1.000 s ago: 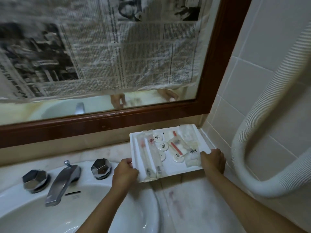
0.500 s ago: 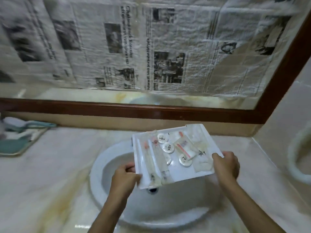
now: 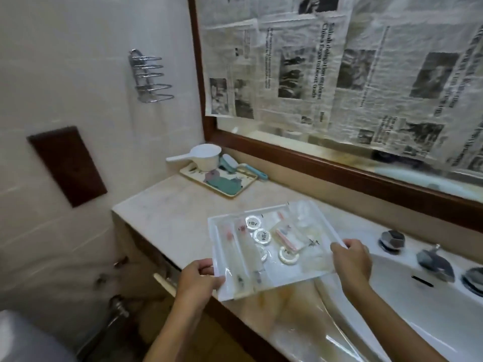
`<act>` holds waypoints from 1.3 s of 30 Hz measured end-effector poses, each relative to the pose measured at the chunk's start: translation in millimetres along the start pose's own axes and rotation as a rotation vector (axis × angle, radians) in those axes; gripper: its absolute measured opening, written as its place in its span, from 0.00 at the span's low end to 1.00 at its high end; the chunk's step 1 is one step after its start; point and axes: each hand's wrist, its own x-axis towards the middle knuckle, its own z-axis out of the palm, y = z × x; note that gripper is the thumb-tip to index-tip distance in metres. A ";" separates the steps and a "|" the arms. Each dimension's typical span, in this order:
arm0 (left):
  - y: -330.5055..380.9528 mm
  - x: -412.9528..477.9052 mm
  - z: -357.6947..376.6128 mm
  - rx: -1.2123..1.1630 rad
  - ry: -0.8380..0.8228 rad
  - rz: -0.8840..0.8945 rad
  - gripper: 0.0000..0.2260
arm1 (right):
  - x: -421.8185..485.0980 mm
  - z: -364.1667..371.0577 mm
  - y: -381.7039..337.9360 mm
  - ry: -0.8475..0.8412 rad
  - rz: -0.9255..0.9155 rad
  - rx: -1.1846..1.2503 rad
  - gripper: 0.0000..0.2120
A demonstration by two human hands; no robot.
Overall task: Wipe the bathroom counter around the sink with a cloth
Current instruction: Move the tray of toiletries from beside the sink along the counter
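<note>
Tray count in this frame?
2. One white tray, gripped by the left hand and right hand over the counter beside the sink; one beige tray at the counter's far corner, holding a scoop. None looks hidden.

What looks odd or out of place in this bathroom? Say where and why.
Crinkled newspaper sheets cover the mirror above the counter, blocking nearly all reflection. Yellow-brown stains mark the counter beside the sink, near the white tray gripped by left hand and right hand.

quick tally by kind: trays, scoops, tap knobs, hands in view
trays: 2, white tray, beige tray
scoop: 1
tap knobs: 2, left knob, right knob
hands: 2, left hand, right hand
total: 7
</note>
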 end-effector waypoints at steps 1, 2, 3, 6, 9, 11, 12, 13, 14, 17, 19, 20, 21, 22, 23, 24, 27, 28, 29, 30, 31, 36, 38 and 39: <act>-0.8 7.3 -15.7 -0.017 0.038 -0.011 0.16 | -2.9 21.3 -12.1 -0.034 -0.023 0.003 0.10; -3.0 16.8 -30.8 -0.027 0.077 -0.023 0.15 | -5.6 43.2 -23.7 -0.068 -0.045 0.001 0.12; -4.9 26.2 -45.4 -0.030 0.113 -0.038 0.15 | -8.5 64.7 -35.3 -0.101 -0.060 -0.004 0.15; -11.3 59.3 -87.9 -0.032 0.199 -0.091 0.16 | -17.5 131.3 -68.8 -0.198 -0.089 -0.007 0.22; -15.7 102.5 -126.7 -0.034 0.288 -0.149 0.16 | -24.3 202.0 -100.4 -0.286 -0.090 -0.011 0.21; -16.9 135.1 -147.7 -0.038 0.345 -0.184 0.15 | -23.7 253.0 -117.2 -0.326 -0.107 -0.055 0.18; -17.5 152.1 -157.4 -0.035 0.365 -0.197 0.15 | -21.8 279.1 -125.1 -0.345 -0.121 -0.079 0.19; -16.8 169.1 -166.1 -0.031 0.385 -0.207 0.15 | -19.0 304.7 -133.1 -0.367 -0.133 -0.101 0.20; -16.1 186.5 -174.0 -0.033 0.402 -0.214 0.15 | -16.0 329.6 -141.2 -0.387 -0.145 -0.133 0.21; -12.3 234.5 -191.9 -0.031 0.436 -0.253 0.13 | -2.0 396.2 -161.6 -0.434 -0.166 -0.240 0.22; -10.3 263.9 -200.6 -0.032 0.447 -0.282 0.12 | 9.0 436.2 -171.9 -0.472 -0.176 -0.307 0.23; -8.9 278.1 -203.9 -0.043 0.451 -0.293 0.13 | 14.7 454.9 -176.7 -0.489 -0.179 -0.334 0.22; -8.5 291.6 -206.8 -0.051 0.457 -0.302 0.14 | 20.4 472.3 -181.0 -0.503 -0.182 -0.357 0.22; -9.0 304.1 -209.7 -0.054 0.466 -0.311 0.15 | 25.0 487.9 -184.8 -0.513 -0.192 -0.380 0.22; -10.3 315.4 -212.3 -0.056 0.476 -0.325 0.16 | 28.6 501.5 -188.3 -0.522 -0.207 -0.398 0.21; -12.1 325.5 -214.8 -0.059 0.487 -0.340 0.16 | 31.7 513.9 -190.9 -0.529 -0.225 -0.409 0.20; -15.4 348.7 -218.7 -0.058 0.515 -0.356 0.12 | 40.1 542.0 -197.3 -0.528 -0.273 -0.429 0.17; -16.1 354.7 -219.4 -0.057 0.524 -0.355 0.12 | 41.8 548.8 -198.7 -0.522 -0.291 -0.442 0.17; -16.3 360.1 -219.6 -0.067 0.534 -0.352 0.13 | 43.3 554.4 -200.2 -0.518 -0.306 -0.461 0.17; -16.2 364.8 -219.3 -0.077 0.541 -0.347 0.13 | 44.7 559.5 -202.5 -0.513 -0.314 -0.481 0.17; -15.4 368.6 -218.1 -0.080 0.547 -0.344 0.13 | 46.1 563.6 -205.3 -0.503 -0.321 -0.497 0.17; -12.7 380.1 -215.4 -0.073 0.558 -0.354 0.14 | 46.6 577.4 -216.3 -0.444 -0.334 -0.542 0.18; -12.0 380.5 -214.5 -0.086 0.564 -0.357 0.15 | 46.0 579.4 -217.1 -0.473 -0.346 -0.580 0.18; -11.2 379.6 -213.6 -0.093 0.565 -0.357 0.15 | 47.0 578.7 -216.9 -0.497 -0.357 -0.591 0.19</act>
